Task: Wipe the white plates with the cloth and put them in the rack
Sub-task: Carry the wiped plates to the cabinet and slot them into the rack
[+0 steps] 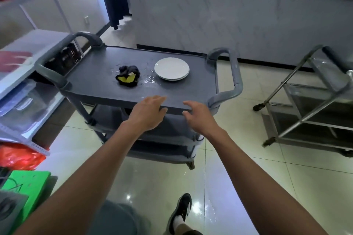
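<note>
White plates [171,68] stacked beside a crumpled dark-and-yellow cloth [127,76] on a grey cart [95,82].
Left hand [147,112] and right hand [200,118] hover spread, holding nothing; no writing is legible.

Both bare arms reach forward, left hand [148,112] and right hand [198,118] side by side, palms down, fingers [160,99] relaxed, holding nothing.

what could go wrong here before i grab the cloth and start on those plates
1. Water is pooled on the cart top between the cloth and the white plates; wet plates may slip when gripped.
2. The plates are stacked, so lifting the top one carelessly could drag the one under it.
3. The cart seems to have wheels; the left hand or right hand leaning on its edge might roll it.
</note>
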{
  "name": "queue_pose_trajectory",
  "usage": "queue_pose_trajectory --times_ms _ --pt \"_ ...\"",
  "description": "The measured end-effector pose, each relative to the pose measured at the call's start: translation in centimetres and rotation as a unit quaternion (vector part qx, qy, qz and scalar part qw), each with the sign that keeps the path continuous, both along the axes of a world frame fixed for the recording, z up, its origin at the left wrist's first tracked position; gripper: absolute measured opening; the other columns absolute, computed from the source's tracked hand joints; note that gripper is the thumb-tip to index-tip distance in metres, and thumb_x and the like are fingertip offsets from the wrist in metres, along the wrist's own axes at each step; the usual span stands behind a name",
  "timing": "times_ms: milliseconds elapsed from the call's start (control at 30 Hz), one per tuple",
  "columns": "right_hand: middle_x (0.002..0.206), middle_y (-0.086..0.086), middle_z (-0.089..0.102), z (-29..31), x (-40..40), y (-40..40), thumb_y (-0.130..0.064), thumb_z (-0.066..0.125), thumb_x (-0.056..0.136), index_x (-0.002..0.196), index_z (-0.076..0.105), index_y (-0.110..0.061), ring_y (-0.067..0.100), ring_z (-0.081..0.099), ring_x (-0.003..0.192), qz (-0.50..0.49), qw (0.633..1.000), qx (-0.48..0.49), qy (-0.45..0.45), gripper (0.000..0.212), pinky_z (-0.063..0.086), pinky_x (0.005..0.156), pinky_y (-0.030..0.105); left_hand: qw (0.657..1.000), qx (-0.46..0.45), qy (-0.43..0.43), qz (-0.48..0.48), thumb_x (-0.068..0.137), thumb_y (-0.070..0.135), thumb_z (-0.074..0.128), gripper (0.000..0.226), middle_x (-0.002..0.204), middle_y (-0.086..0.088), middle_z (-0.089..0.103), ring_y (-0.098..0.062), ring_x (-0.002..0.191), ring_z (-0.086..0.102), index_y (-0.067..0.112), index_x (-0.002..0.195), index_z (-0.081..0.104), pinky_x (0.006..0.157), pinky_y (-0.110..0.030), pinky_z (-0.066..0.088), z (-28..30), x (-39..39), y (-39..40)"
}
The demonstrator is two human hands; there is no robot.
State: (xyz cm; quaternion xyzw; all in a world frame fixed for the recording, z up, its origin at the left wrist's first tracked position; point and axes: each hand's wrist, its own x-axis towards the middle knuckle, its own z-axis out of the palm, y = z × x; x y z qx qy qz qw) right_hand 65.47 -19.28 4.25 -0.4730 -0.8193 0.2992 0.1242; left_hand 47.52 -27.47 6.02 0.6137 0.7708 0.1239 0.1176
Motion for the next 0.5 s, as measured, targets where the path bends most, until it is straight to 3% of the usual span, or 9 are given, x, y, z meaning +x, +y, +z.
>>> queue_pose_trajectory --times_ms 167,333,500 --pt "0.148 0.006 0.054 -1.4 -1.2 7.8 -0.025 0.059 0.100 0.146 0.052 -0.019 0.026 0.049 0.135 -0.005 1.000 -0.013 -0.001 0.046 0.038 0.115 0.040 1.000 -0.025 -0.003 0.009 0.104 0.039 0.045 0.053 0.159 0.004 0.037 -0.023 0.143 0.036 0.029 0.155 0.034 0.114 -0.043 0.031 -0.6 -1.2 7.4" --pt "0.153 0.009 0.047 -2.5 -3.0 13.7 -0.021 0.056 0.101 0.153 0.040 -0.015 0.028 0.045 0.140 0.025 0.999 0.001 -0.033 0.055 0.034 0.116 0.037 0.999 -0.044 0.014 0.010 0.104 0.039 0.045 0.054 0.159 0.005 0.037 -0.022 0.143 0.037 0.029 0.155 0.033 0.113 -0.041 0.032 -1.7 -2.2 12.7" --pt "0.153 0.008 0.046 -3.4 -5.1 17.7 -0.024 0.056 0.100 0.151 0.044 -0.016 0.030 0.045 0.138 0.050 0.996 0.029 -0.072 0.053 0.036 0.115 0.044 0.997 -0.061 0.041 -0.004 0.102 0.035 0.049 0.055 0.156 -0.001 0.042 -0.026 0.140 0.040 0.024 0.154 0.036 0.112 -0.042 0.034 -2.1 -3.7 16.9"
